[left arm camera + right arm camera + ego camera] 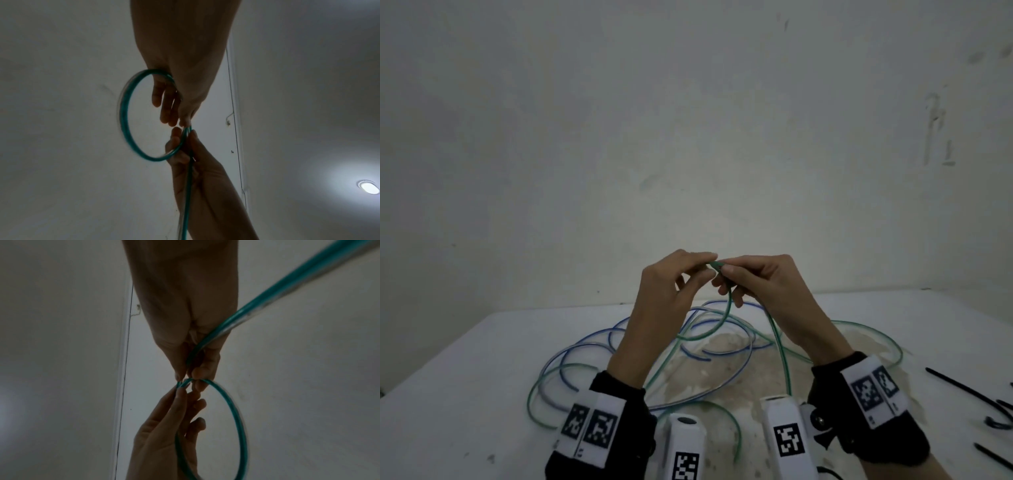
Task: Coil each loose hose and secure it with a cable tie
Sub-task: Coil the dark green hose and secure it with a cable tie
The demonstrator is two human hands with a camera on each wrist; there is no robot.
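A thin green hose (728, 305) is lifted off the white table (465, 394). Both hands meet above the table's middle and pinch it at one crossing point. My left hand (710, 262) pinches the hose between thumb and forefinger, its other fingers loosely spread. My right hand (724, 270) pinches the same spot from the right. One small loop (123, 113) hangs below the pinch, also plain in the right wrist view as the loop (238, 418). From my right hand (187, 378) the rest of the hose runs down to the table. My left hand (183, 123) is at the crossing.
A blue hose (700, 357) lies tangled with the slack green hose on the table under my hands. Several black cable ties (962, 386) lie at the table's right edge. A bare wall stands behind the table.
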